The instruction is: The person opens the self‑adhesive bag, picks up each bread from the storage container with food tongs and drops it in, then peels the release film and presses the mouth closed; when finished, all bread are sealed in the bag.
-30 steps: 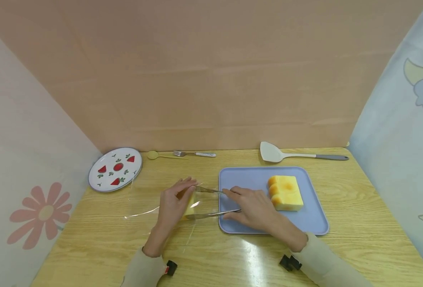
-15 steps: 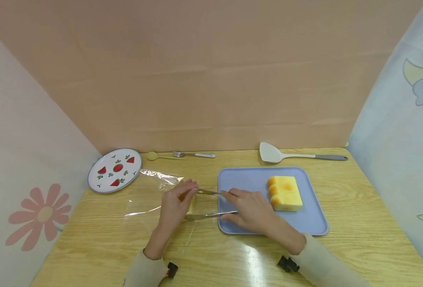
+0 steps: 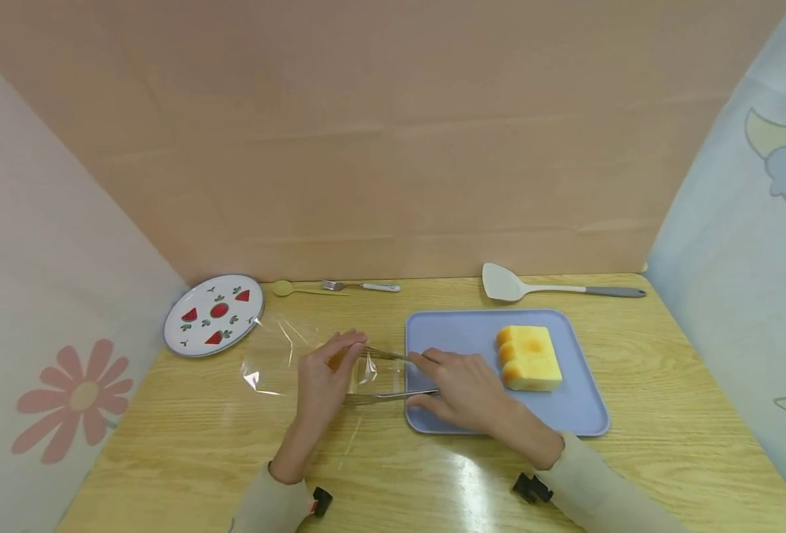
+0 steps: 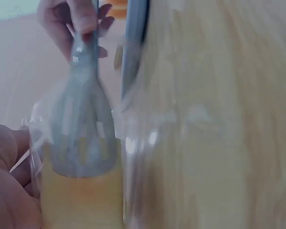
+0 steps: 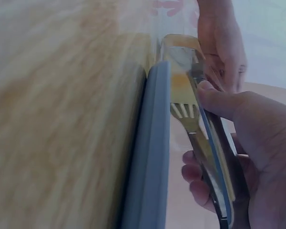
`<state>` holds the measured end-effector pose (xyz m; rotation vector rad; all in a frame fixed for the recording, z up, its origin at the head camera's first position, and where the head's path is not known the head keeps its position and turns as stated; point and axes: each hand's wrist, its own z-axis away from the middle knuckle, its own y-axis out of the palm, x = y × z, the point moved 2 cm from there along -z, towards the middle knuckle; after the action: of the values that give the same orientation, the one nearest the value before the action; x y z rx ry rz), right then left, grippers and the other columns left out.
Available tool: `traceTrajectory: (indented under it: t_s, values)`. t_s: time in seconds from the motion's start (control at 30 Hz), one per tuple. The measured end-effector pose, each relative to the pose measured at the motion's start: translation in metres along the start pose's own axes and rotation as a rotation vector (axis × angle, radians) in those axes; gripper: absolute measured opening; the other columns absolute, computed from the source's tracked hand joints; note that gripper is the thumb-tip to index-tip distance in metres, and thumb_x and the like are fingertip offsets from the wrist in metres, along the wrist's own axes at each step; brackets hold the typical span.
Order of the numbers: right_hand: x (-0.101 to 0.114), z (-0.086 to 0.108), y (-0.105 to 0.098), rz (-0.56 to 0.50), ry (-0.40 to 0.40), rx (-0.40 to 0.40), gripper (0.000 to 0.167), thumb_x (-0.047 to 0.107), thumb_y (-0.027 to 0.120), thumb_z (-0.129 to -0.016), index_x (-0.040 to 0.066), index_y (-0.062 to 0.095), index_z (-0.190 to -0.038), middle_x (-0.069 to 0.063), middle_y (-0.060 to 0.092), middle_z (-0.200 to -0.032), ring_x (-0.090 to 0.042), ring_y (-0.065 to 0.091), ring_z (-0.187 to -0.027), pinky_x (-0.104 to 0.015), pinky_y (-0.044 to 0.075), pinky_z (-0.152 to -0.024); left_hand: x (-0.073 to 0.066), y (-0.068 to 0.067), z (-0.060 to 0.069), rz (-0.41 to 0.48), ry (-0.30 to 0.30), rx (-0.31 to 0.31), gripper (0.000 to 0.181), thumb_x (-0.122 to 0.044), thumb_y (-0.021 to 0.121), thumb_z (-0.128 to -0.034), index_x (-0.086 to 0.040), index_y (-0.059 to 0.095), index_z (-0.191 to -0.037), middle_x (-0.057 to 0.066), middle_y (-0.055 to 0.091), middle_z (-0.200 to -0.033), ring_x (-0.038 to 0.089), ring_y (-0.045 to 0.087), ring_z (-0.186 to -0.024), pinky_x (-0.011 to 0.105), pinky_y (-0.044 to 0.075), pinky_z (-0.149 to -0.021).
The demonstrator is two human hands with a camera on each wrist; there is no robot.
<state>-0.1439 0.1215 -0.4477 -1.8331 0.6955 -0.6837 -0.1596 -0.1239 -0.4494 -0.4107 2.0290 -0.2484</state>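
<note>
My right hand (image 3: pixel 466 389) grips metal tongs (image 5: pixel 224 162), with fork-like tines on one visible end. The tongs reach left past the tray's edge, into a clear plastic bag (image 3: pixel 276 352). Inside this bag is a piece of yellow bread (image 4: pixel 86 202), with one tong head lying over its near end in the left wrist view. My left hand (image 3: pixel 323 381) holds the bag at its side, thumb and fingers close around the bread; much of the bread is hidden behind it. On the blue tray (image 3: pixel 446 323) sits another bread piece (image 3: pixel 529 359) with a browned, lobed edge.
A white plate with strawberry and melon prints (image 3: pixel 200 296) stands at the back left. Beside it lie a yellow spoon (image 3: pixel 283 289) and a fork (image 3: pixel 376 287). Behind the tray rests a white spatula (image 3: pixel 502 283) with a grey handle end. Fabric walls border the table.
The loose film of the bag lifts and shifts on the left side. My right hand and the tongs have edged slightly left. My left hand stays nearly in place.
</note>
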Motion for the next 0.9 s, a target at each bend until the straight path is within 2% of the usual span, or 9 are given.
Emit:
traceTrajectory:
  t_s: [0.1,0.27,0.33,0.4,0.57,0.77,0.9]
  values:
    - [0.001,-0.001,0.0,0.003,-0.01,-0.018,0.07,0.058,0.086,-0.093,0.011,0.074,-0.143,-0.002,0.078,-0.118,-0.016,0.071,-0.077,-0.024,0.045,-0.048,0.001,0.002,0.001,0.011,-0.014,0.018,0.011,0.0,0.081,-0.0986,0.001,0.085,-0.109,0.014,0.084,-0.113,0.038,0.077,-0.121,0.046,0.051,-0.119]
    - [0.005,-0.004,0.002,0.009,-0.044,-0.013,0.073,0.06,0.086,-0.092,0.008,0.075,-0.141,-0.001,0.076,-0.113,-0.014,0.071,-0.078,-0.024,0.049,-0.05,-0.001,0.008,0.003,0.052,0.012,0.08,0.012,-0.003,0.081,-0.0995,0.001,0.086,-0.11,0.013,0.084,-0.114,0.037,0.078,-0.121,0.047,0.051,-0.119]
    - [0.007,-0.005,0.003,0.013,-0.046,-0.01,0.074,0.061,0.086,-0.092,0.007,0.075,-0.14,-0.002,0.077,-0.113,-0.015,0.072,-0.079,-0.025,0.051,-0.051,0.0,0.009,0.004,0.035,0.027,0.081,0.012,-0.002,0.081,-0.0997,0.0,0.086,-0.111,0.013,0.084,-0.116,0.037,0.078,-0.121,0.047,0.052,-0.119]
    - [0.007,-0.005,0.004,0.015,-0.041,-0.004,0.074,0.062,0.086,-0.091,0.006,0.075,-0.139,-0.003,0.077,-0.113,-0.015,0.072,-0.079,-0.024,0.051,-0.05,0.0,0.008,0.004,0.003,0.03,0.056,0.011,-0.002,0.081,-0.0993,0.0,0.086,-0.11,0.013,0.084,-0.116,0.036,0.078,-0.12,0.046,0.052,-0.118]
    - [0.005,-0.004,0.007,0.011,-0.007,0.024,0.08,0.064,0.087,-0.089,0.005,0.073,-0.141,-0.005,0.077,-0.116,-0.015,0.071,-0.078,-0.024,0.05,-0.05,0.003,0.002,0.002,-0.055,-0.001,0.031,0.011,-0.003,0.081,-0.1001,0.0,0.085,-0.11,0.014,0.083,-0.117,0.038,0.077,-0.122,0.05,0.052,-0.117]
    - [-0.002,-0.003,0.008,-0.022,0.017,0.052,0.079,0.063,0.088,-0.089,0.008,0.073,-0.144,-0.003,0.076,-0.115,-0.013,0.068,-0.075,-0.023,0.046,-0.05,0.006,-0.004,-0.001,-0.033,-0.052,0.073,0.015,-0.006,0.079,-0.1023,0.0,0.084,-0.115,0.016,0.082,-0.122,0.04,0.074,-0.128,0.055,0.049,-0.119]
    - [-0.006,-0.002,0.007,-0.047,0.002,0.029,0.072,0.059,0.087,-0.092,0.01,0.075,-0.143,0.0,0.077,-0.112,-0.01,0.065,-0.071,-0.022,0.043,-0.048,0.007,-0.003,-0.001,-0.006,-0.073,0.064,0.014,-0.005,0.079,-0.1021,0.0,0.084,-0.114,0.015,0.082,-0.121,0.039,0.074,-0.128,0.053,0.049,-0.12]
